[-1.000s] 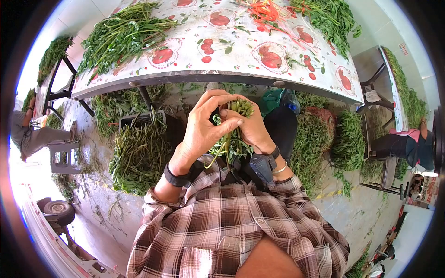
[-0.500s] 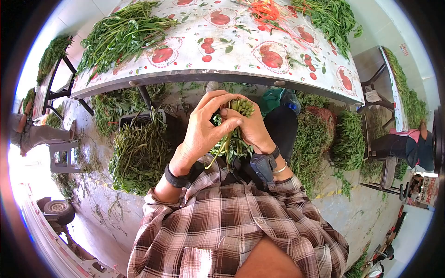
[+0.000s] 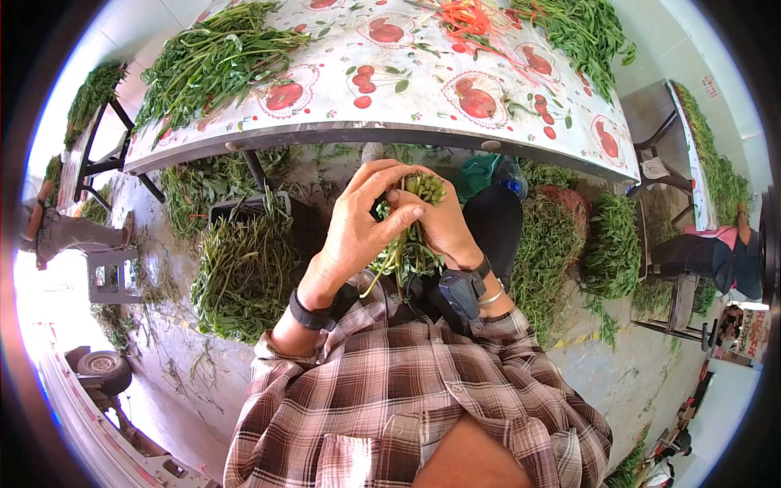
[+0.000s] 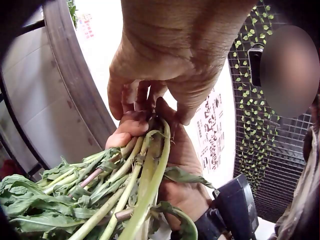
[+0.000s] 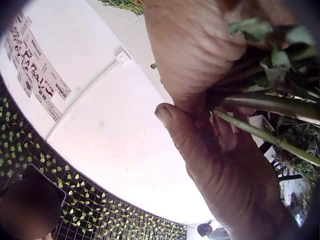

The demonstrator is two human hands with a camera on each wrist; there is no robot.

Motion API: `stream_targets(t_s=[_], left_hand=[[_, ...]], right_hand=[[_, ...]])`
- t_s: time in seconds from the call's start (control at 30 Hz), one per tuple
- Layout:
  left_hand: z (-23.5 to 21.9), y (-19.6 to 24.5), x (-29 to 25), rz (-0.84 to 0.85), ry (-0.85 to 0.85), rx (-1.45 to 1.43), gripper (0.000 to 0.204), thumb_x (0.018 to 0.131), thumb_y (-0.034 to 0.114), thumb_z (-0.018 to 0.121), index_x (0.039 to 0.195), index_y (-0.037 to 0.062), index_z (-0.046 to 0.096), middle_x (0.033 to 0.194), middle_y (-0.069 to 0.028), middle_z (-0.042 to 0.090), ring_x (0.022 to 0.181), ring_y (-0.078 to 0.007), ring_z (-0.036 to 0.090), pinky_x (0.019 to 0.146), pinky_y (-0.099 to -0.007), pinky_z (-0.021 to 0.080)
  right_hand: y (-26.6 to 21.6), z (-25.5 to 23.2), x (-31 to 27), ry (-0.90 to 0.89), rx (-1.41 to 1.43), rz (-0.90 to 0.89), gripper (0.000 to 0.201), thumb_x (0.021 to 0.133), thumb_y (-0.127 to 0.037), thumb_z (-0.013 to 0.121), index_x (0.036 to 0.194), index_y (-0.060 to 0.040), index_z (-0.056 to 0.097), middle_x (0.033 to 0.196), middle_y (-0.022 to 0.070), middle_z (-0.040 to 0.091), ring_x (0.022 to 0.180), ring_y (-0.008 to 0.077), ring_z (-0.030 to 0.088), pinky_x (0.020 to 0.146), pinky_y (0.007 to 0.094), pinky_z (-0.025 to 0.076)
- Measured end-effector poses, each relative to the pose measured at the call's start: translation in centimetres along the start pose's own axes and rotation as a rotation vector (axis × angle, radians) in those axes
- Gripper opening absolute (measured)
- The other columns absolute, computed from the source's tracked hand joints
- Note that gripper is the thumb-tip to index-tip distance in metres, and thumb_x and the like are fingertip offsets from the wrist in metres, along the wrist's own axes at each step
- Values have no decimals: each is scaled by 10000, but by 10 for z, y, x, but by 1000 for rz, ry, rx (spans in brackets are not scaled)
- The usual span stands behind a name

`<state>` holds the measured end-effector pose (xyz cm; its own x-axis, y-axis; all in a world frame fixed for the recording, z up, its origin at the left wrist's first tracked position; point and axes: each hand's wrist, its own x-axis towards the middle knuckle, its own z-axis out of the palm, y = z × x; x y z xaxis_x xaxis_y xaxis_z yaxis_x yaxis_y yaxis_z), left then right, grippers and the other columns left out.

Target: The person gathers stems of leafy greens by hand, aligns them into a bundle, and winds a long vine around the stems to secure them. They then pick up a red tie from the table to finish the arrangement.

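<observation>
In front of the chest, my right hand [image 3: 447, 232] grips a bunch of leafy green stems [image 3: 425, 189], its stem ends pointing up. My left hand [image 3: 362, 215] arches over from the other side, fingers curled round the top of the bunch and thumb across its front. The left wrist view shows long stems [image 4: 132, 185] running down from the fingers to drooping leaves [image 4: 30, 205]. One loose pale stem [image 5: 260, 132] sticks out below the right palm in the right wrist view. Some fingertips are hidden behind the bunch.
A table with a fruit-patterned cloth [image 3: 390, 81] stands ahead, bearing heaps of greens [image 3: 220, 61] and red-orange ties [image 3: 468, 23]. More greens fill a black crate [image 3: 244, 268] on the left and piles [image 3: 545, 260] on the right. Other people [image 3: 81, 232] are at both sides.
Both hands and the bunch stay practically still. The person at the far left shifts slightly.
</observation>
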<state>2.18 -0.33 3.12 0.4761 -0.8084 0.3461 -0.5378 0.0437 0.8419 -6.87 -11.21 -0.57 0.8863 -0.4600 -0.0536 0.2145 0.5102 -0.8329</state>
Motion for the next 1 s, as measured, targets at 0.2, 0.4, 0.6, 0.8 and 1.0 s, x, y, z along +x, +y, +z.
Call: stream_targets(t_s=[0.2,0.4,0.6,0.8,1.0], left_hand=[[2,2,0,-1,10,-21,434,762,191,724,1144,29,595,1116,-159,564,1019,-296,572,887,-353,460],[1,3,0,-29,0,-62,460,786,248,708,1167,18,591,1151,-149,557,1065,-255,555,911,-345,440],[0,0,-1,38,5,5,444,750,124,722,1167,39,598,1137,-153,567,1025,-282,579,876,-350,471],[0,4,0,35,15,-1,472,745,162,730,1177,34,592,1146,-150,564,1042,-281,567,895,-357,458],[2,6,4,183,5,126,511,701,144,751,1176,39,595,1169,-134,562,1086,-304,535,943,-386,427]], right_hand=[[-1,0,0,4,10,-2,205,813,-34,675,999,-1,596,866,7,629,759,47,571,662,185,466],[-1,1,1,5,22,-11,203,813,-22,670,1000,5,596,870,16,635,765,55,580,672,192,475],[-1,0,0,2,7,-19,187,812,-32,672,980,1,597,859,17,636,755,56,579,666,190,471],[-5,3,0,13,-33,-20,185,812,-26,661,983,-1,597,855,17,632,746,55,571,666,196,471],[-5,3,-1,-24,-19,-13,191,791,-35,649,965,8,584,815,22,606,718,76,558,629,224,462]])
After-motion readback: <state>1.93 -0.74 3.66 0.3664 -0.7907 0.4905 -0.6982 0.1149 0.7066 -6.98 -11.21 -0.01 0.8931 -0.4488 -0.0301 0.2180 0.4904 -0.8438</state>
